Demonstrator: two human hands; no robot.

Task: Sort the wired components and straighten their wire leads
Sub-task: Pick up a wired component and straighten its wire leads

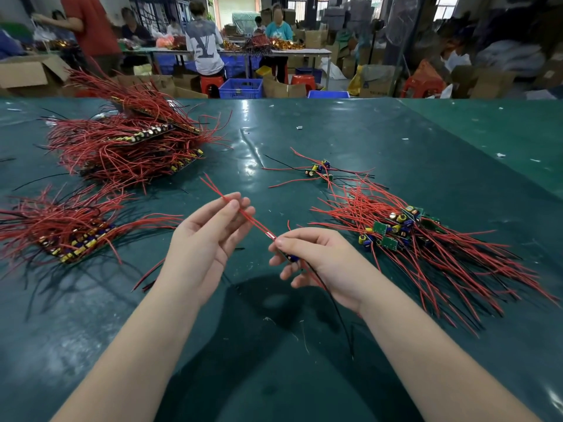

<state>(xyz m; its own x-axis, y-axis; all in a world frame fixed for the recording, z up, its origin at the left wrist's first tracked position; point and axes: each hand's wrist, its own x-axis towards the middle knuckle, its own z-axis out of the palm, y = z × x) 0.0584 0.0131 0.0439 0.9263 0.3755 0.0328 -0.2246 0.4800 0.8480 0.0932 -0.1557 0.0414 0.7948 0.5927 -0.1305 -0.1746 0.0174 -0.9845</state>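
Red leads [243, 213] span between both hands above the counter [335, 141]: left hand [210, 236] pinches the leads near their free ends, right hand [310, 257] grips the component [292, 257]

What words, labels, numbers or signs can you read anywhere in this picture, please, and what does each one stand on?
"Y": a large letter-like mark on the back of the grey shirt of a person standing at the far table; only partly shown.
Cardboard boxes at the far right: printing there, too blurred to read.
Small green boards in the right pile: any markings too small to read.
Blue crate: label too small to read.
Nothing else is legible.
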